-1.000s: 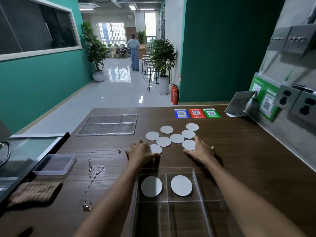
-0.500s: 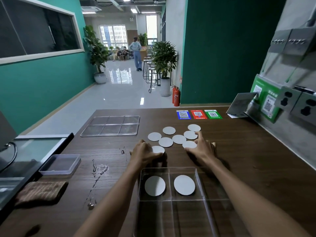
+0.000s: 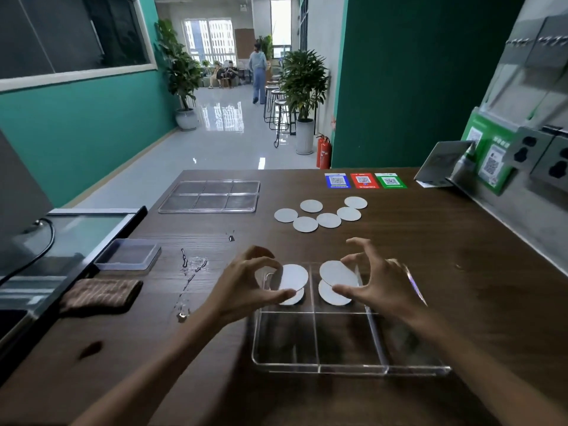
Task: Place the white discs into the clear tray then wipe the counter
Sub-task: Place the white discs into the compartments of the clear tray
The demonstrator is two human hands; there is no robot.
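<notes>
My left hand point(image 3: 246, 285) and right hand point(image 3: 373, 281) each pinch a white disc point(image 3: 293, 276) over the clear tray point(image 3: 347, 368) at lower centre, six loose discs point(image 3: 329, 220) lying above on the counter point(image 3: 430, 241).

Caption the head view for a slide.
Each hand, left hand and right hand, lowers a round white disc over the clear plastic divided tray; six remain on the counter.
</notes>
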